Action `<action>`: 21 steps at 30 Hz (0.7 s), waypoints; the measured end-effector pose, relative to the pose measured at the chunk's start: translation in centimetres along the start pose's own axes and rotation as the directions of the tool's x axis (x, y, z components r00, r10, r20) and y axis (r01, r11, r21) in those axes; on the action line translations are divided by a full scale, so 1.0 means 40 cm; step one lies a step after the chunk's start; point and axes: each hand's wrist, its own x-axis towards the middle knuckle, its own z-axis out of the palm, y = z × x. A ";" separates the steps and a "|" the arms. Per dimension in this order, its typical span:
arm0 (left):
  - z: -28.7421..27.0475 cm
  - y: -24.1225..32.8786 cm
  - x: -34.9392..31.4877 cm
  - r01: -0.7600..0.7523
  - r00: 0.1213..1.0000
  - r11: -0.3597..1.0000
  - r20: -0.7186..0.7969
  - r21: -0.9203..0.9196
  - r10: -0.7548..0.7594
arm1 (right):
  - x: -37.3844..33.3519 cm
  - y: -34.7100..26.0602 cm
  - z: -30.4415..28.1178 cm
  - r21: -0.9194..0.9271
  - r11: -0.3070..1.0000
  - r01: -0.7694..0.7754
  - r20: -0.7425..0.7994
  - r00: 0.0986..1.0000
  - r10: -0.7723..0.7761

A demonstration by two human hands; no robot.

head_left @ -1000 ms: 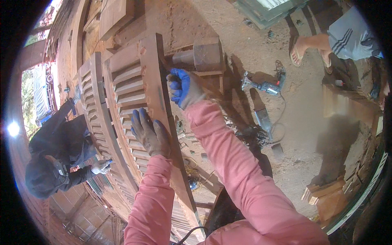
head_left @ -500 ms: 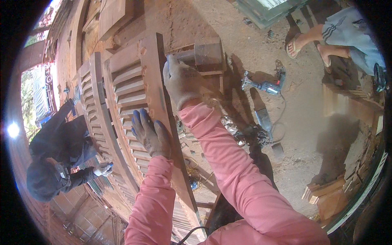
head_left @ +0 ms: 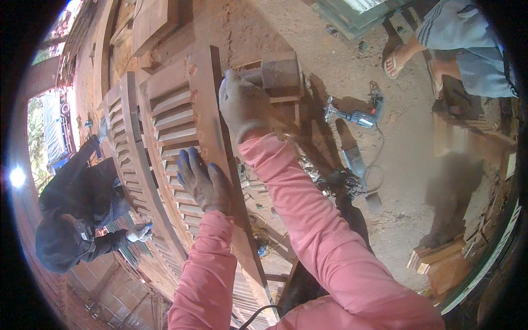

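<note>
A brown wooden louvered shutter panel [head_left: 212, 118] slants across the middle, its angled slats set between thick side rails. My left hand [head_left: 204, 182], in a grey glove with blue fingertips, lies with fingers stretched out over the slats and the near rail. My right hand [head_left: 243, 104], gloved too, is closed at the outer side of that rail, towards its far end. Its fingers are mostly turned out of sight, so whatever they hold is hidden. Beside this panel, on the left, lies a second louvered panel [head_left: 131, 118].
On the left a person in dark clothes [head_left: 82, 192] bends over the second panel. A corded power drill [head_left: 360, 117] and another grey power tool [head_left: 355, 160] lie on the dirt floor. A person's sandalled foot [head_left: 392, 63] stands at upper right. Wood pieces [head_left: 440, 258] are stacked at lower right.
My right hand has shifted very slightly along the rail; my left hand stays in place. At upper right, the person in shorts has moved a little to the left.
</note>
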 end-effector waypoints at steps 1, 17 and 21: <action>0.000 0.003 0.001 -0.006 1.000 1.000 -0.002 -0.003 0.006 | 0.002 0.003 0.009 -0.017 1.000 0.019 -0.009 1.000 -0.019; 0.006 -0.009 -0.002 -0.036 0.999 0.999 -0.008 -0.005 0.036 | 0.003 0.005 0.012 -0.052 0.997 0.060 0.010 0.998 -0.059; 0.006 -0.002 0.002 -0.025 1.000 1.000 0.001 -0.003 0.025 | -0.005 -0.012 0.020 -0.083 0.987 0.135 0.033 0.991 -0.133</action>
